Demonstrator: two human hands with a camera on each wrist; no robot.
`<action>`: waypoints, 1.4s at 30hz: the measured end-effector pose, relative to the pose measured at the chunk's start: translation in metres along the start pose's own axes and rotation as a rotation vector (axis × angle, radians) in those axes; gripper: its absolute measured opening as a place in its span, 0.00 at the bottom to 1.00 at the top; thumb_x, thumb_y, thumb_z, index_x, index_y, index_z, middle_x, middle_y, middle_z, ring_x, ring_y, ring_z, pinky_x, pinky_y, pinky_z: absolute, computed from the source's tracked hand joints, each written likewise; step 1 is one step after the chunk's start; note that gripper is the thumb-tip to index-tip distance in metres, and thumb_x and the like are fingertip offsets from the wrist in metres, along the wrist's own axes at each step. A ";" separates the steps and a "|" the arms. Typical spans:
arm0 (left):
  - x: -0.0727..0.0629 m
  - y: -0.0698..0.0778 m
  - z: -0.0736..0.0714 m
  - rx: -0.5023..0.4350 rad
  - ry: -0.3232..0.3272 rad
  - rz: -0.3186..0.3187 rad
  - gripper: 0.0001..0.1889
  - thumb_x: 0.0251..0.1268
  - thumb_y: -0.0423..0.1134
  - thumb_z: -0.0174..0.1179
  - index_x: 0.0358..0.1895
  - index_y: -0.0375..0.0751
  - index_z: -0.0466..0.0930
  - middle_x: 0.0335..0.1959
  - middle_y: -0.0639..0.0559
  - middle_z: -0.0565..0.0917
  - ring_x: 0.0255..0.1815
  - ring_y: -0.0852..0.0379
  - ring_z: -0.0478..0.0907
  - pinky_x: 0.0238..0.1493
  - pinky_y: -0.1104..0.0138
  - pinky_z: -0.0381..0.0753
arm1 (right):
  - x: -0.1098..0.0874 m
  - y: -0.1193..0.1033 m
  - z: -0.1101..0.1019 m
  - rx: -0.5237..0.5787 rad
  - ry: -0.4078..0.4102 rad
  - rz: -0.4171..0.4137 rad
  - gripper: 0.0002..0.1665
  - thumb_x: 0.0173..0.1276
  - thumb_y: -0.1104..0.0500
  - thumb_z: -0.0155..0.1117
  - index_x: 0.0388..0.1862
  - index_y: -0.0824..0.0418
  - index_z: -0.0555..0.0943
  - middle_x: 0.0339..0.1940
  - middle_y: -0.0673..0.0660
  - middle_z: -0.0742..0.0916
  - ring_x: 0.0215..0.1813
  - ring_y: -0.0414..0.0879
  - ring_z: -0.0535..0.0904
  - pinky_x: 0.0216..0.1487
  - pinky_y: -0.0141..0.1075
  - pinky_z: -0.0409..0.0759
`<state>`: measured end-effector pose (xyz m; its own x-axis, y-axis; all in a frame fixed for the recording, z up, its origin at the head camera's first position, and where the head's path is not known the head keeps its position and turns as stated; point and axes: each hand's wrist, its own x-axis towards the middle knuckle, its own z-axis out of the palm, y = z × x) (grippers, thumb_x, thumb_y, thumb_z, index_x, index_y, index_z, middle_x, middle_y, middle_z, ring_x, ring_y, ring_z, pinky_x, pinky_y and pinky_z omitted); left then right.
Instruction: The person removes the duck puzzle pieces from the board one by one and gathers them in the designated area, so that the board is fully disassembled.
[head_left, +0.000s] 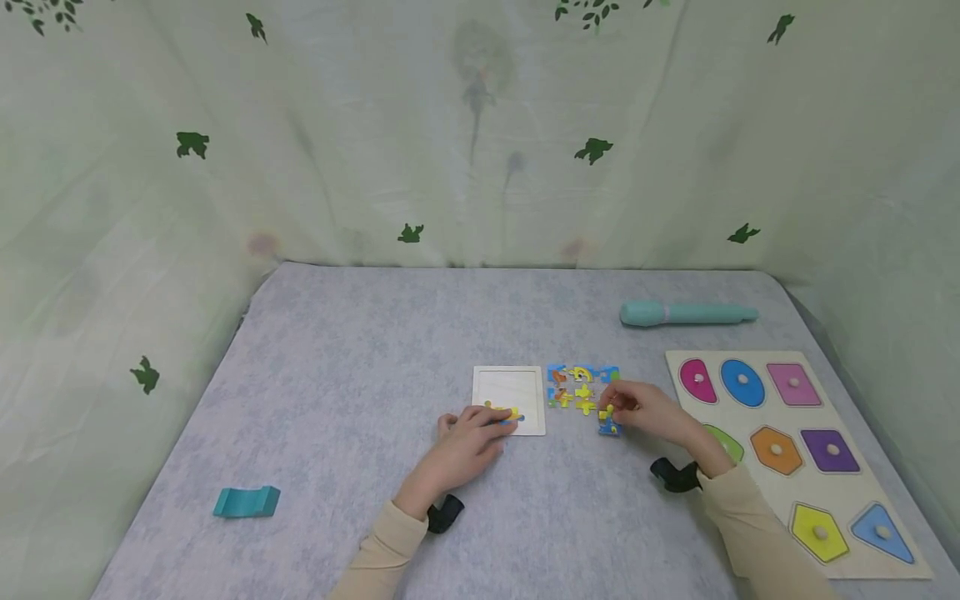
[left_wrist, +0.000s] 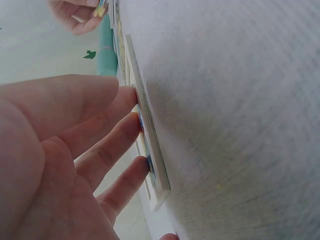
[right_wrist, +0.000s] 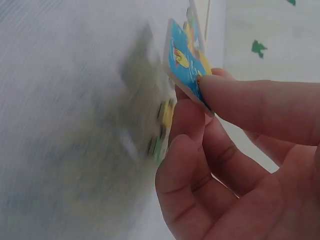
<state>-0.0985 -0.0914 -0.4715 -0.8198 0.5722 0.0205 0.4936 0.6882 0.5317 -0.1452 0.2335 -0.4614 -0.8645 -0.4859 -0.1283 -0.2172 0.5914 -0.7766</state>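
Observation:
A small white puzzle tray [head_left: 506,383] lies mid-table, with some yellow and blue jigsaw pieces [head_left: 516,414] along its near side. My left hand [head_left: 468,442] rests its fingertips on those pieces, fingers fairly straight, partly hiding them. To the right, my right hand [head_left: 648,410] pinches a blue and yellow puzzle piece [right_wrist: 182,57] between thumb and fingers. In the right wrist view this piece is tilted, raised off the table. Just beyond that hand, several loose puzzle pieces [head_left: 583,398] lie grouped beside the tray.
A shape board [head_left: 738,492] with colourful knobbed shapes lies under and beside the right forearm. Behind it is a teal stick-like object [head_left: 690,313]. A teal block [head_left: 247,502] with a curved top sits at left. Patterned curtains [head_left: 480,167] surround the table.

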 end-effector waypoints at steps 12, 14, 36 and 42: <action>-0.001 -0.001 0.001 -0.010 -0.001 0.003 0.18 0.72 0.38 0.54 0.62 0.44 0.76 0.67 0.51 0.70 0.66 0.47 0.62 0.52 0.44 0.56 | -0.013 0.009 -0.001 -0.060 0.039 0.059 0.08 0.61 0.70 0.64 0.38 0.61 0.79 0.27 0.50 0.76 0.33 0.46 0.71 0.34 0.35 0.71; -0.001 -0.001 0.001 -0.011 0.000 0.006 0.18 0.72 0.37 0.54 0.63 0.44 0.76 0.67 0.51 0.70 0.67 0.47 0.62 0.52 0.44 0.56 | -0.014 0.007 0.001 -0.082 0.053 0.058 0.08 0.61 0.70 0.65 0.38 0.61 0.79 0.26 0.50 0.75 0.32 0.45 0.70 0.33 0.34 0.70; -0.013 -0.012 -0.002 0.007 0.043 0.073 0.18 0.69 0.36 0.56 0.61 0.40 0.77 0.67 0.45 0.68 0.69 0.48 0.61 0.58 0.42 0.54 | 0.003 -0.017 0.021 -0.204 0.148 0.026 0.07 0.60 0.70 0.66 0.32 0.61 0.77 0.27 0.49 0.77 0.31 0.44 0.71 0.33 0.36 0.73; -0.019 -0.018 -0.008 0.013 0.045 0.030 0.19 0.69 0.36 0.56 0.62 0.39 0.76 0.66 0.44 0.69 0.68 0.47 0.61 0.59 0.41 0.54 | 0.028 -0.038 0.049 -0.077 0.072 -0.113 0.08 0.60 0.71 0.64 0.35 0.62 0.78 0.31 0.50 0.79 0.35 0.43 0.73 0.37 0.35 0.74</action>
<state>-0.0938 -0.1180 -0.4745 -0.8165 0.5725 0.0745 0.5218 0.6766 0.5196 -0.1386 0.1661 -0.4657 -0.8621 -0.5068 0.0041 -0.3470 0.5843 -0.7336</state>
